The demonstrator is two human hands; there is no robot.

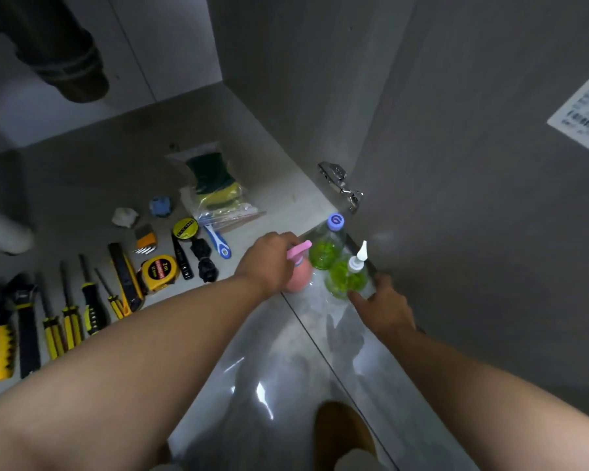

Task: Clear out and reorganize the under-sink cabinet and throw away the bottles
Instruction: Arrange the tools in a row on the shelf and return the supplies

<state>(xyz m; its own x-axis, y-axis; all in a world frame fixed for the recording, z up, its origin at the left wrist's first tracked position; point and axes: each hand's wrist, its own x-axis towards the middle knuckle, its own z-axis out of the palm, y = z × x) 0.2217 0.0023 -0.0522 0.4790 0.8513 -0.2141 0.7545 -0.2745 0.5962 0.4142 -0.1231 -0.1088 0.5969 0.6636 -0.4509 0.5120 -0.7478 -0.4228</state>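
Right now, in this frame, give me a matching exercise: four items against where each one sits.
1 pink spray bottle
2 purple-capped bottle
3 white-nozzle bottle
4 tape measure

A among the tools on the cabinet floor
B at the fingertips of the right hand
C gripped by the left hand
D nearest the door hinge

Pairs: 1-C, 2-D, 3-B, 4-A.

I am looking into a dim grey cabinet (82, 171), where a dark drain pipe (65, 59) is hanging at the upper left before pale back panels (170, 45). On the right its grey door (473, 164) is standing open on a metal hinge (342, 185) and carrying a white printed label (585, 110). Below, glossy grey floor tiles (286, 385) are throwing back bright glints of light.
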